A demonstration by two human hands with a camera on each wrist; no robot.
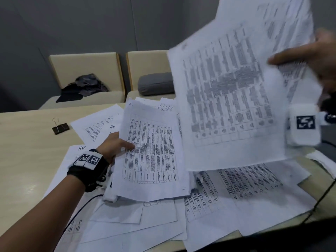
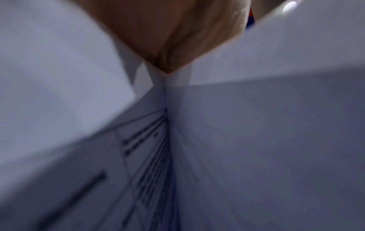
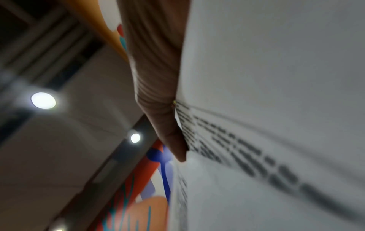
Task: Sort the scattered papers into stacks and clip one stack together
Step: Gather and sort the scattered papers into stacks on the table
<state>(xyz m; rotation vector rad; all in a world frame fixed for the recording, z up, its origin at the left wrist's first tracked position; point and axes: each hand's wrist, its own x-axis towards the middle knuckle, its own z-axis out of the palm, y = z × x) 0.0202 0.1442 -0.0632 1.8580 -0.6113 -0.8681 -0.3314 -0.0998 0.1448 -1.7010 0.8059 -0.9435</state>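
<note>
Printed sheets with tables lie scattered over the pale wooden table (image 1: pixel 27 146). My left hand (image 1: pixel 116 144) grips a thin stack of papers (image 1: pixel 152 151) by its left edge, thumb on top, lifted a little above the pile. My right hand (image 1: pixel 312 57) holds raised sheets (image 1: pixel 227 99) high at the right, thumb across the printed face; they are blurred. In the left wrist view my palm (image 2: pixel 177 31) shows between white sheets (image 2: pixel 256 140). In the right wrist view a finger (image 3: pixel 158 93) presses along the sheet (image 3: pixel 276 109). A black binder clip (image 1: pixel 60 127) lies at the table's left.
More loose papers (image 1: pixel 145 224) cover the near part of the table, some overhanging its front edge. Two beige chairs (image 1: pixel 85 73) stand behind the table, one with dark clothing (image 1: pixel 85 86), one with a grey cushion (image 1: pixel 156 83). A black cable (image 1: pixel 320 200) runs at the right.
</note>
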